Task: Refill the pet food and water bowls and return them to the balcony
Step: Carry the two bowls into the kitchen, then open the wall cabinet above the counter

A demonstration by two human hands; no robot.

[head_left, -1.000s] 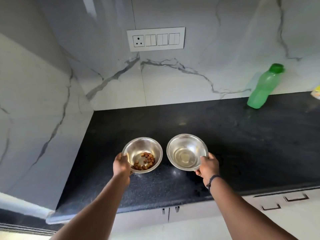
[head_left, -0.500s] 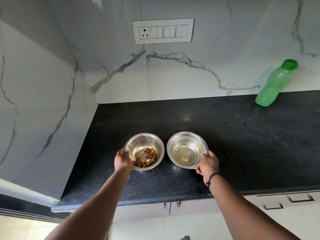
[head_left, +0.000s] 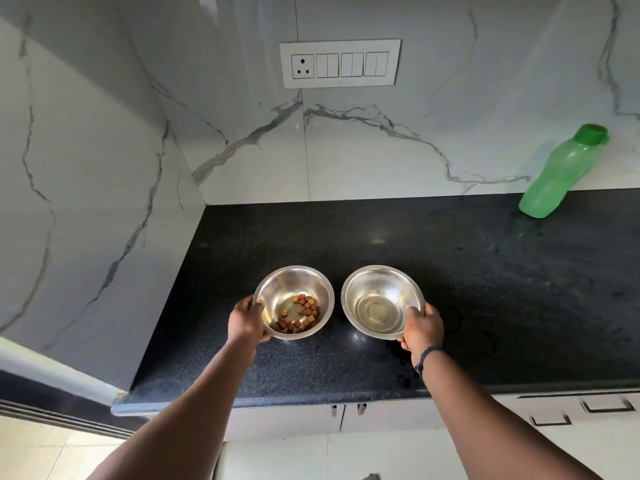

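Bowls: two round stainless steel ones, shiny and smooth, side by side over the near part of the table, a small gap between them.
Food bowl: on my left, a scatter of small brown cube-ish kibble in the bottom, nowhere near full.
Water bowl: on my right, tipped a bit toward me, polished inside with ring-like reflections. Looks like a shallow bit of water at the bottom but honestly I can't tell for sure.
Left hand: curled round the near-left rim of the food bowl, thumb over the lip, fingers underneath.
Right hand: same deal on the near-right rim of the water bowl, thumb hooked on the edge, fingers wrapped below. Thin dark band on that wrist.
Resting or lifted: can't tell from my feed whether the bowls sit on the table or hang just above it.
Table: black speckled stone, glossy, rounded front edge.
Walls: white marble-look slabs with grey veins, meeting in a corner on the left.
Switch plate: white rectangle, one socket plus a row of rockers, on the back wall.
Bottle: translucent green plastic, darker green cap, standing far right at the back of the table, well apart from the bowls.
Cabinets: pale fronts under the table, with dark recessed pulls.
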